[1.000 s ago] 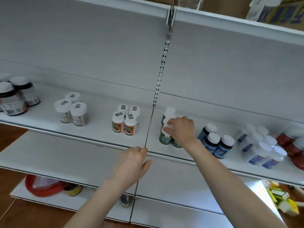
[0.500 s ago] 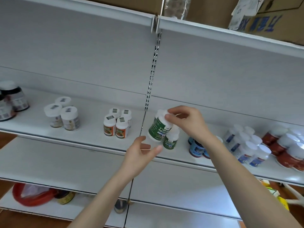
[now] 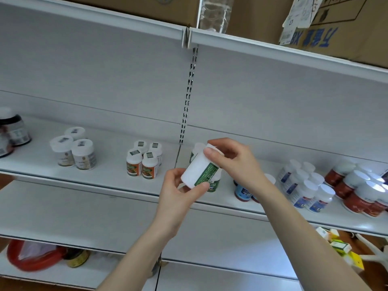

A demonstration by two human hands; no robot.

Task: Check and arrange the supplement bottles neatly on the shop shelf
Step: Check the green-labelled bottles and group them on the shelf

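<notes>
At the left edge of the frame, dark jars with white lids (image 3: 14, 131) stand on the white metal shelf (image 3: 109, 162). To the right of them there are three white jars with beige labels (image 3: 73, 152), and then four small bottles with orange labels (image 3: 142, 164), which stand close together.

In the middle of the frame both hands hold one white plastic bottle with a green label (image 3: 199, 171). It is lifted off the shelf and tilted, with the base to the lower left and the cap to the upper right. The left hand (image 3: 178, 196) grips the base between the thumb and the curled fingers. The right hand (image 3: 235, 164) pinches the cap end with its fingertips. Just behind them, other green-labelled bottles (image 3: 214, 184) stand on the shelf.

Further right stand dark bottles with blue labels (image 3: 242, 192), then white bottles with blue labels (image 3: 304, 190), and red-labelled bottles (image 3: 357, 192) near the right edge.

The bottle seems light and stiff, and it should not break easily. Its bare white side looks smooth and may slip, so the labelled body is probably the better place to hold. The cap may turn under the fingers, so it is not a safe place to carry from. The neighbours stand close, so the bottle should probably be set down upright with care.
</notes>
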